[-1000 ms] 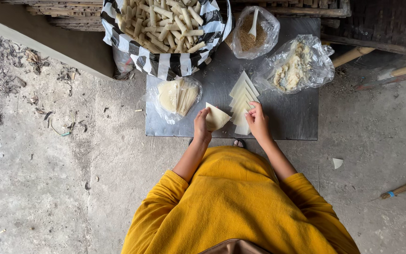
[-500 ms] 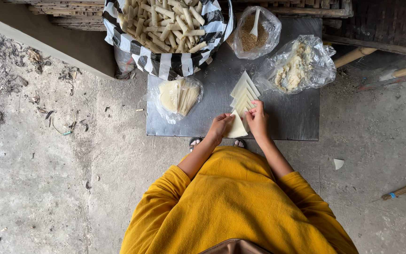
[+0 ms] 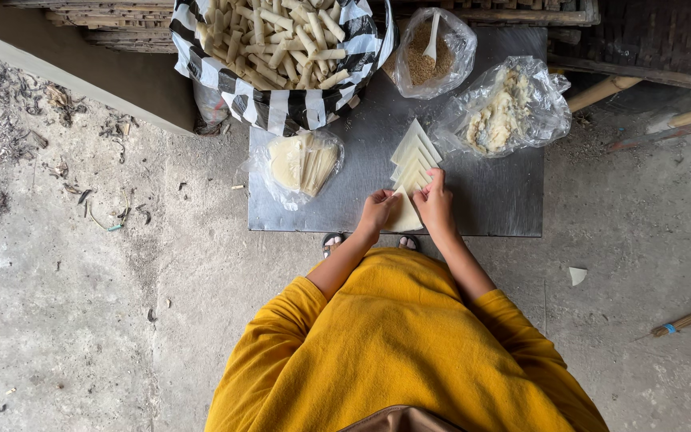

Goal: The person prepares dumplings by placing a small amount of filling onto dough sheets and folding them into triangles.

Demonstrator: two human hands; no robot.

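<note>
On steel table (image 3: pixel 505 200): hands (image 3: pixel 377 212) (image 3: pixel 435 204) fold pale wrapper (image 3: pixel 406 216).

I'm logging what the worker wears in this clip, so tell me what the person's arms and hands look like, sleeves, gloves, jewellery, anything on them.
Both arms come out of a loose mustard-yellow top whose sleeves are pushed up to about the elbow, leaving the forearms bare. The left hand and right hand are bare too: no gloves. No watch, bracelet or ring can be made out at this distance.
</note>
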